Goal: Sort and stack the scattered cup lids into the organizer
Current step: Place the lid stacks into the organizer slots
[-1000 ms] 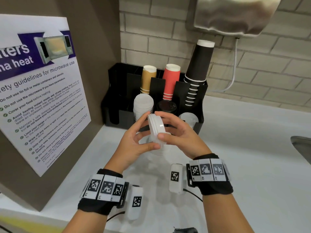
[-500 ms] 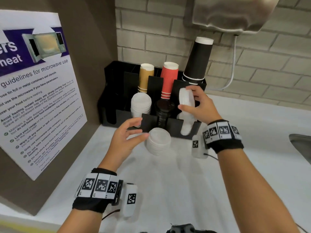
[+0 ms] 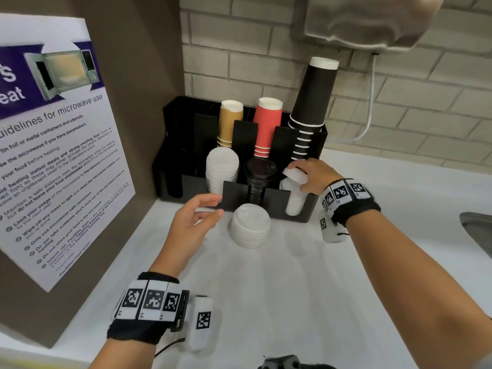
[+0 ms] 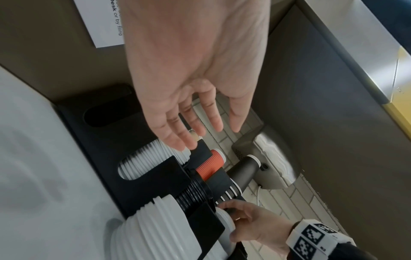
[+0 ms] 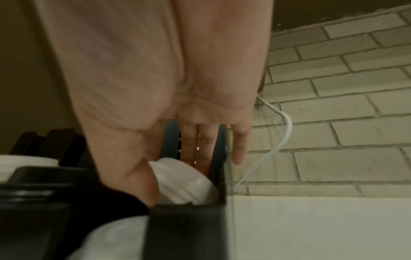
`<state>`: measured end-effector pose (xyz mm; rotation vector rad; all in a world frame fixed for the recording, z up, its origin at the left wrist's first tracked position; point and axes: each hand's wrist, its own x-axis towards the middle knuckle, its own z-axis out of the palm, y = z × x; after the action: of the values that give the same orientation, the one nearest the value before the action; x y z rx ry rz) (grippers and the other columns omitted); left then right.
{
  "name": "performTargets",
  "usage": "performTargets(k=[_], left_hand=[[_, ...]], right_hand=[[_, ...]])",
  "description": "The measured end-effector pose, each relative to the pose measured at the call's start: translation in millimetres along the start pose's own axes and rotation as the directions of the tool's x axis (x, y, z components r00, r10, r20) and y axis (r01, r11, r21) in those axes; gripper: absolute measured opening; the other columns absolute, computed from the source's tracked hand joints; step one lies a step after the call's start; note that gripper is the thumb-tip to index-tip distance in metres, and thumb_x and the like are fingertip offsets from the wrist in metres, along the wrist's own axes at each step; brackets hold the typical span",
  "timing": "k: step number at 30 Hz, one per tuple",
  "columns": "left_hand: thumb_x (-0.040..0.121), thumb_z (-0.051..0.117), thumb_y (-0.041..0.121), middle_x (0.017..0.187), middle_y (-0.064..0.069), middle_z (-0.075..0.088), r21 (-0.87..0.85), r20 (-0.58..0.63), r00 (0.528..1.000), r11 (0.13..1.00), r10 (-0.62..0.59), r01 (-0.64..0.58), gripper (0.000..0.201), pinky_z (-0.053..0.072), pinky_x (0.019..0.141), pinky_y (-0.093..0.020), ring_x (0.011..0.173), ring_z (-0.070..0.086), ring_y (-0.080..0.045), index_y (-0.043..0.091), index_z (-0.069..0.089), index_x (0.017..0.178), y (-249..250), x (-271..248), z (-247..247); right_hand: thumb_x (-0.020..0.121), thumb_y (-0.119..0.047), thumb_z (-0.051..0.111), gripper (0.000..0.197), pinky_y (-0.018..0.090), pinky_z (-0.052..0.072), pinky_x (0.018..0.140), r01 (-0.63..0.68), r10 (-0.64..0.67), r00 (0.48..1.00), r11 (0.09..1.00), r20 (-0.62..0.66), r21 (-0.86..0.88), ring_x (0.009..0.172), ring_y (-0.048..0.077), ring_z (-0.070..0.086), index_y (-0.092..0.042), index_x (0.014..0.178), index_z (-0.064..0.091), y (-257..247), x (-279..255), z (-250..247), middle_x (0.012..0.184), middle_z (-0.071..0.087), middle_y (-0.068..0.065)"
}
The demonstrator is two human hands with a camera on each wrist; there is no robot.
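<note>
The right hand (image 3: 311, 177) grasped a small stack of white lids (image 3: 294, 176) between thumb and fingers, tilted, at the top of the right front slot of the black organizer (image 3: 277, 197); more white lids (image 3: 292, 206) already stood in that slot below it. In the right wrist view the thumb (image 5: 133, 176) lay on the near side of the held lids (image 5: 184, 181) and the fingers (image 5: 189, 144) reached behind them, inside the slot wall. The left hand (image 3: 190, 222) was released, fingers straight and spread, holding nothing; it hovered above the worktop (image 3: 292, 302) just left of a second stack of white lids (image 3: 250, 226), apart from it. That stack stood on the worktop just in front of the organizer. The left front slot held a white lid stack (image 3: 222, 169), and the middle front slot held black lids (image 3: 259, 179). Behind them stood tan cups (image 3: 230, 123), red cups (image 3: 267, 126) and tall black cups (image 3: 311, 107), rims down. A microwave notice (image 3: 58, 161) hung on the panel at the left, and a brick wall (image 3: 253, 62) stood behind the organizer. The edge of a sink (image 3: 476, 227) showed at the right.
</note>
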<state>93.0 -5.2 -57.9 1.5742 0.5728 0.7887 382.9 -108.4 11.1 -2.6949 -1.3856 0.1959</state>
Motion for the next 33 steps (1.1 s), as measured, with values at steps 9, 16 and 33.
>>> performTargets(k=[9, 16, 33], left_hand=[[0.09, 0.067, 0.017, 0.103, 0.026, 0.066, 0.006, 0.007, 1.0, 1.0, 0.003, -0.003, 0.03, 0.051, 0.097, -0.046, 0.088, 0.065, -0.007, 0.046, 0.068, 0.097, -1.1, 1.9, 4.4], [0.091, 0.067, 0.02, 0.105, 0.022, 0.065, 0.005, 0.017, 1.0, 1.0, -0.013, 0.013, 0.027, 0.051, 0.097, -0.051, 0.09, 0.064, -0.012, 0.046, 0.068, 0.1, -0.7, -1.1, 5.2], [0.09, 0.068, 0.022, 0.107, 0.02, 0.064, 0.002, -0.007, 1.0, 1.0, -0.015, 0.015, 0.025, 0.05, 0.094, -0.052, 0.086, 0.064, -0.009, 0.046, 0.068, 0.097, 1.8, -3.6, -0.5]], right_hand=[[0.073, -0.026, 0.073, 0.064, 0.044, 0.033, 0.088, 0.056, -0.056, 0.998, 0.959, 0.008, -0.277, 0.107, 0.027, 0.049, -0.026, 0.128, 0.039, -12.1, -8.7, 16.1, 0.112, 0.051, 0.003], [0.073, -0.033, 0.071, 0.058, 0.041, 0.034, 0.087, 0.031, -0.061, 0.997, 0.894, -0.054, -0.446, 0.105, 0.024, 0.05, -0.018, 0.121, 0.044, -18.4, -8.6, 26.3, 0.112, 0.059, 0.002], [0.087, 0.0, 0.055, 0.068, 0.037, 0.036, 0.107, 0.019, 0.012, 0.975, 0.99, 0.224, -0.138, 0.134, 0.032, 0.038, -0.001, 0.147, 0.024, -35.1, -21.8, 14.8, 0.151, 0.029, 0.017]])
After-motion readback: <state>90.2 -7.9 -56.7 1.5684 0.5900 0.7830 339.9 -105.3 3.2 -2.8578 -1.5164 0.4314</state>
